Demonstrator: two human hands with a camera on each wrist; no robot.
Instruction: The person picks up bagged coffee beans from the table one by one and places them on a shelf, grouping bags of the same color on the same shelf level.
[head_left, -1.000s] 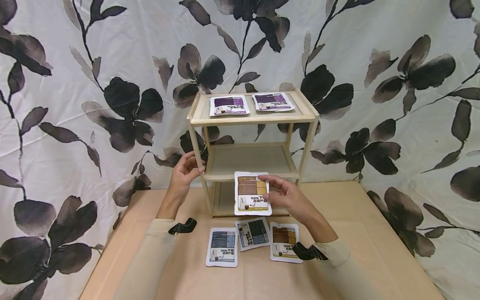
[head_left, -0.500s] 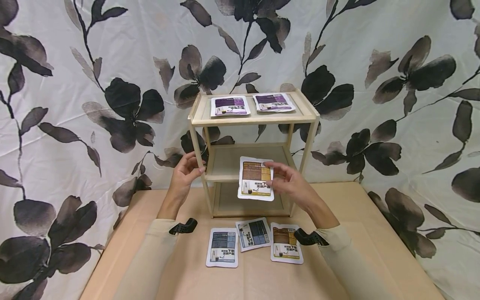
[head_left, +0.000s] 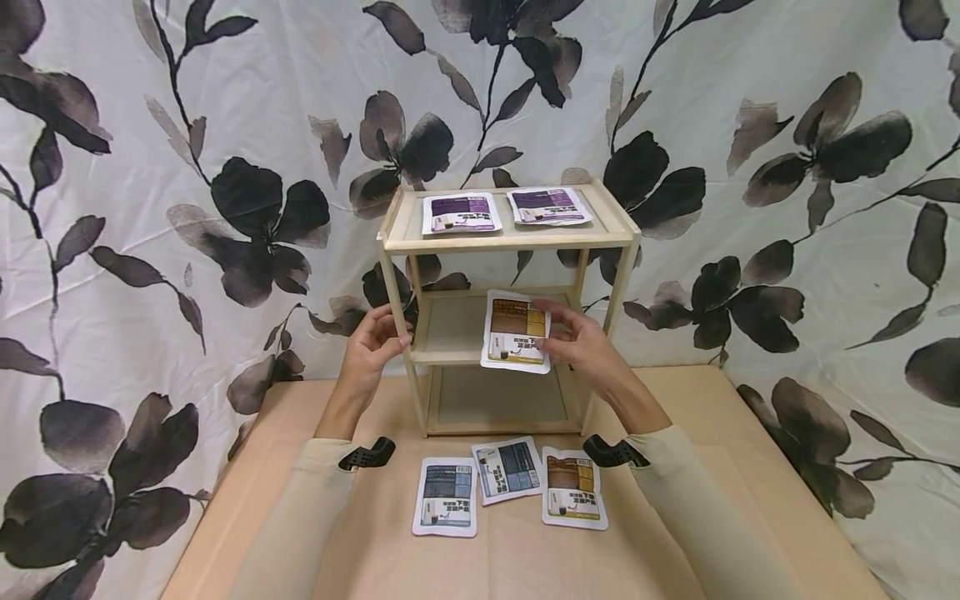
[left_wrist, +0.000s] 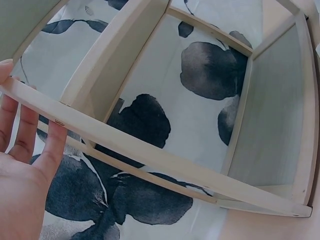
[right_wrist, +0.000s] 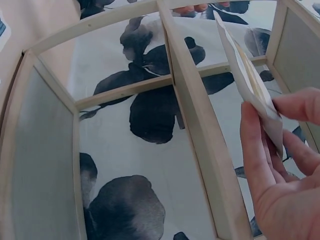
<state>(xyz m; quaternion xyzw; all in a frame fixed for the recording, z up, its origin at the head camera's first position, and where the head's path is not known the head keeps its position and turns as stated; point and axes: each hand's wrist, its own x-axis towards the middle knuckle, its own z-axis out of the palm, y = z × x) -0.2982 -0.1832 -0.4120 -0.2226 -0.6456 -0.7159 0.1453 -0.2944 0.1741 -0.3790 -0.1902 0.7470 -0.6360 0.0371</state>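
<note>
A brown-and-yellow printed white packet [head_left: 513,333] is pinched at its right edge by my right hand [head_left: 581,342], in front of the middle shelf of a small wooden rack [head_left: 510,247]. In the right wrist view the packet [right_wrist: 250,82] shows edge-on, between thumb and fingers, near the middle shelf's front edge. My left hand [head_left: 368,342] holds the rack's front left post. The left wrist view shows that hand's fingers [left_wrist: 52,150] behind the post [left_wrist: 125,135] and the thumb tip at its front.
Two purple packets, one on the left [head_left: 461,213] and one on the right [head_left: 549,206], lie on the top shelf. On the table before the rack lie a blue packet [head_left: 445,497], a tilted dark-blue packet [head_left: 508,470] and another brown-yellow packet [head_left: 573,490]. A floral cloth [head_left: 262,108] hangs behind.
My right hand has raised the brown-yellow packet from in front of the bottom shelf to the middle shelf's level, slightly rightward. The left hand stays on the post.
</note>
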